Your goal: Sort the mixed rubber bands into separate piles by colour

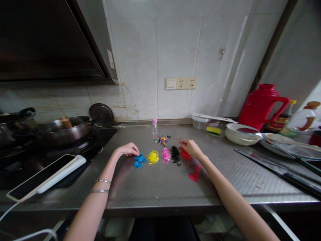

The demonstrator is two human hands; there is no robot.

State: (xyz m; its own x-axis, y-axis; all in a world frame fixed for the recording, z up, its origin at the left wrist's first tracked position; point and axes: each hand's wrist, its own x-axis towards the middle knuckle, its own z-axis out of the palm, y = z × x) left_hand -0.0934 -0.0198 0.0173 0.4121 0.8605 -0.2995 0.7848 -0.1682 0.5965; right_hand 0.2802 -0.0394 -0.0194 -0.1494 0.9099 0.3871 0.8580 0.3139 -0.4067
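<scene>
Small colored bands lie in separate piles on the metal counter: blue (pixel 139 161), yellow (pixel 152 157), pink (pixel 166 155), black (pixel 175 154) and red (pixel 185 154). Behind them is a mixed multicolored pile (pixel 162 140). My left hand (pixel 128 149) is closed at the upper left edge of the blue pile; what its fingertips hold, if anything, is too small to tell. My right hand (pixel 190 147) hovers by the red pile, fingers pinched together on something I cannot make out. A red heart-shaped piece (pixel 194 173) lies below the red pile.
A small pink-capped bottle (pixel 154 126) stands near the wall. On the left are a phone (pixel 41 177), a pan (pixel 65 132) and the stove. To the right are bowls (pixel 242 138), a long knife (pixel 258 162) and a red thermos (pixel 260 107).
</scene>
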